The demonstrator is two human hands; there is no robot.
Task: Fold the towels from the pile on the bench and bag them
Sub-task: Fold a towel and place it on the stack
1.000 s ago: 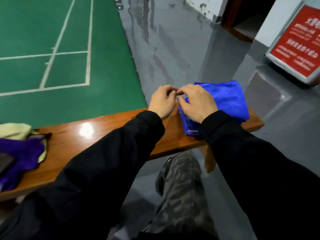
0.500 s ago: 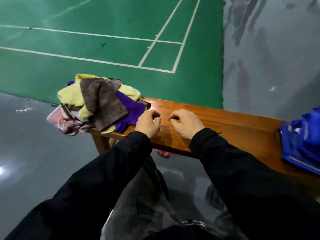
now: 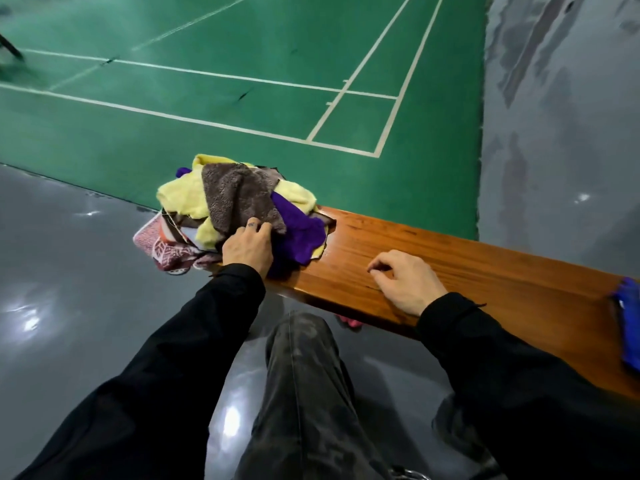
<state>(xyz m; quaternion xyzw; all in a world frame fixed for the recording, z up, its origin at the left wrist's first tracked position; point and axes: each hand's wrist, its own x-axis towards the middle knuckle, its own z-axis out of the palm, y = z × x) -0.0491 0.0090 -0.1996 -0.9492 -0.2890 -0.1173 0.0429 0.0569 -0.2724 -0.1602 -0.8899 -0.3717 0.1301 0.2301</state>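
Glossy wood bench; fuzzy cloth towels

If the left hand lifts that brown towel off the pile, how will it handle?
Likely floppy: the brown towel drapes limply over the pile. Probably light, being thin cloth. It may drag the purple towel along, since the left hand reaches in where the two overlap.

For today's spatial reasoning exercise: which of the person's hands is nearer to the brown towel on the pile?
The left hand: its fingers touch the brown towel at its lower edge. The right hand rests apart on the bare bench, away from the pile.
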